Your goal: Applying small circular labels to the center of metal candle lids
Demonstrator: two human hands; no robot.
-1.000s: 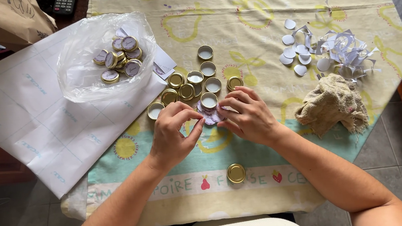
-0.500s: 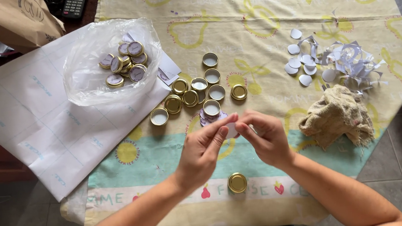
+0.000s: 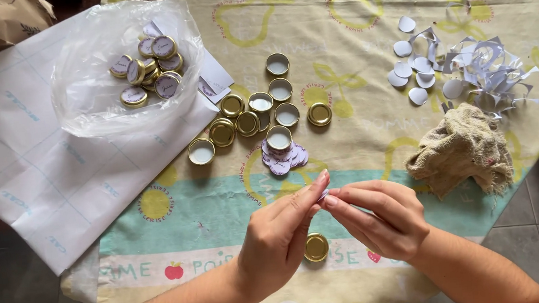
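**Fingertips meet over a table of gold lids**

A table under a yellow cloth [image 3: 361,4] printed with fruit outlines fills the view, with a sheet of white paper [image 3: 40,167] spread over its left part. Both hands hover above the cloth's green band near the front edge. The left hand [image 3: 278,236] and the right hand [image 3: 378,217] are pinched together at the fingertips on a small pale sticker [image 3: 324,194] (mostly hidden, so its shape is hard to tell). Just beneath the hands a single gold lid [image 3: 316,246] lies on the cloth. Beyond them sits a loose cluster of gold lids [image 3: 259,116], some turned to show white insides, one resting on a little heap of lilac round stickers [image 3: 287,160]. A clear plastic bag [image 3: 99,89] on the paper holds labelled lids [image 3: 149,67]. To the right lie a crumpled beige rag [image 3: 463,149] and a scatter of white paper scraps [image 3: 472,66].
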